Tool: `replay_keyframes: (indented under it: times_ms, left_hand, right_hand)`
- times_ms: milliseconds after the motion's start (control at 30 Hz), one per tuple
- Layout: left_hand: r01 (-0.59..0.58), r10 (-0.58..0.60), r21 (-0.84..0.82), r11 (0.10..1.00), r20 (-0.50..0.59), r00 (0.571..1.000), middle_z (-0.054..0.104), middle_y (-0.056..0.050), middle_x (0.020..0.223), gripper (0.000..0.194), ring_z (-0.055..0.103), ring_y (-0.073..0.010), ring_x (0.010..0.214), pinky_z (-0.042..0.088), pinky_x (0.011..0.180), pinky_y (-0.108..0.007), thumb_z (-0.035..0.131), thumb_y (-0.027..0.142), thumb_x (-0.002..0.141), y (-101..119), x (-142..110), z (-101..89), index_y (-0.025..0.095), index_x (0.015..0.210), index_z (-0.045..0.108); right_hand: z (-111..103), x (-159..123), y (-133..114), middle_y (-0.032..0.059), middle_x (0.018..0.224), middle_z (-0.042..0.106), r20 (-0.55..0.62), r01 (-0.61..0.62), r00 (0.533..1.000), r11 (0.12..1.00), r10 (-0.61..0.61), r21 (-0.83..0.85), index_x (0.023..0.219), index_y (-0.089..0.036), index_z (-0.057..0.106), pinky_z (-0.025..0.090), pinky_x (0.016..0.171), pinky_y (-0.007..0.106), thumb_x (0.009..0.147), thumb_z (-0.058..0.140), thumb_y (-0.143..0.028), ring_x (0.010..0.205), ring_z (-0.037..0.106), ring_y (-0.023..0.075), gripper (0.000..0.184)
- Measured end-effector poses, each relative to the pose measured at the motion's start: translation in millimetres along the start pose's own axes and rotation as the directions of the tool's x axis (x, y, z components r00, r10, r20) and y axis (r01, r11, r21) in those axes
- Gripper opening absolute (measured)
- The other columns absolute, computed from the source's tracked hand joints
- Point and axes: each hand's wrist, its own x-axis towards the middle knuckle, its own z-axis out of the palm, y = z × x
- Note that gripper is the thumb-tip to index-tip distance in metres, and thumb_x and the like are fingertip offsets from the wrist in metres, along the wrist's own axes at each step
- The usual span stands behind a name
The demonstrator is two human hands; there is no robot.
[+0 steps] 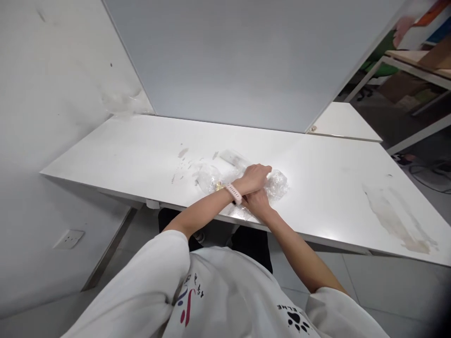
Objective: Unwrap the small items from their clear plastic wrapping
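My left hand (256,178) lies across the top of my right hand (257,203), its fingers curled in against crumpled clear plastic film (278,184). What those fingers hold, if anything beyond film, is hidden. The right hand's fingers bend inward beneath my left wrist, mostly out of sight. More of the clear film (207,178) spreads to the left, and some lies below the hands at the table's front edge. A small gold-coloured piece (219,186) shows beside my left forearm. Just beyond the hands lies a long clear plastic packet (230,157); its contents are too faint to name.
The white table (317,188) carries grey smudges (398,220) at its right end. A tall grey panel (239,61) rises along its back edge. Bunched clear plastic (127,102) sits in the left corner by the wall. A small metal object (313,128) is at the panel's right foot.
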Motion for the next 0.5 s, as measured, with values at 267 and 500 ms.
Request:
replay_keyframes:
  times_ms: [267, 500]
  left_hand:
    - [0.353, -0.385, -0.24, 0.904, -0.103, 0.917, -0.007, -0.016, 0.168, 0.106, -0.013, -0.0378, 0.154, 0.003, 0.116, -0.072, 0.058, 0.071, 0.083, -31.9, -108.3, 19.5, 0.026, 0.161, 0.001]
    - [0.222, -0.241, -0.212, 0.952, -0.07, 0.968, -0.008, -0.014, 0.169, 0.107, -0.02, -0.0434, 0.151, -0.004, 0.111, -0.077, 0.074, 0.058, 0.076, -21.9, -89.7, 46.3, 0.033, 0.16, 0.013]
  right_hand:
    - [-61.3, 2.3, 24.4, 0.0101, 0.143, 0.057, 0.039, 0.071, 0.996, 0.975, -0.08, 0.209, 0.133, -0.024, 0.06, 0.036, 0.112, 0.049, 0.096, 0.054, -0.04, 0.138, 0.045, 0.0296, 0.041]
    - [-55.4, -19.6, 59.3, 0.0124, 0.144, 0.054, -0.272, -0.366, 0.889, 0.929, 0.368, 0.06, 0.133, -0.023, 0.059, 0.026, 0.112, 0.056, 0.097, 0.046, -0.049, 0.137, 0.042, 0.033, 0.046]
